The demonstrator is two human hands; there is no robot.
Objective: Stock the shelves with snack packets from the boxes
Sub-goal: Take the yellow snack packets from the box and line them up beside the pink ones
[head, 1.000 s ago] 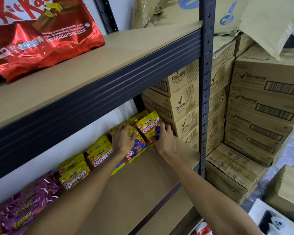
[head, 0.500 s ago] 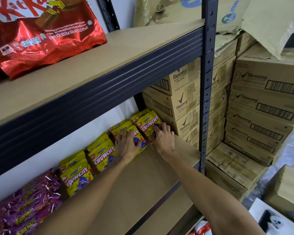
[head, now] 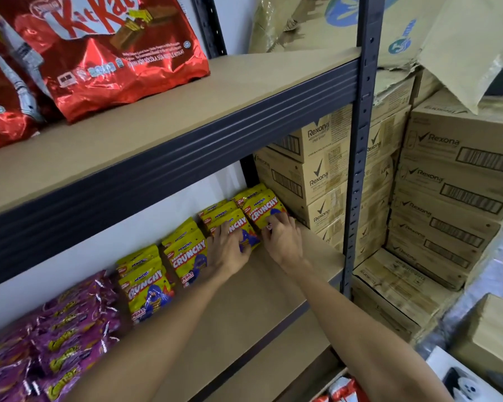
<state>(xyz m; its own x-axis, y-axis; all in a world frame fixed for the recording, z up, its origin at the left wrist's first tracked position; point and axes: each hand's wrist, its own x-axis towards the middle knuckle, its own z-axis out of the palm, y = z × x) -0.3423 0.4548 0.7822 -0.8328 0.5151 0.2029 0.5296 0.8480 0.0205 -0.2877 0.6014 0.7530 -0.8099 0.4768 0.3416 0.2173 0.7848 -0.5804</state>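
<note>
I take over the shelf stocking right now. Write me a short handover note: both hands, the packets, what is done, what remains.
Left hand: rests on the third Crunchy stack; grip unclear.
Right hand: fingers curl on the rightmost Crunchy packet.
Done: four Crunchy stacks stand in a row at the back of the middle shelf, purple packets left of them.
Left: probably straighten these two stacks, then fetch more packets.

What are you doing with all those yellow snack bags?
A person is lining up yellow Crunchy packets along the back of the middle shelf. The left hand rests on one stack's front packet, and the right hand touches the end stack. Purple packets sit further left; Rexona boxes are piled beside the rack.
</note>
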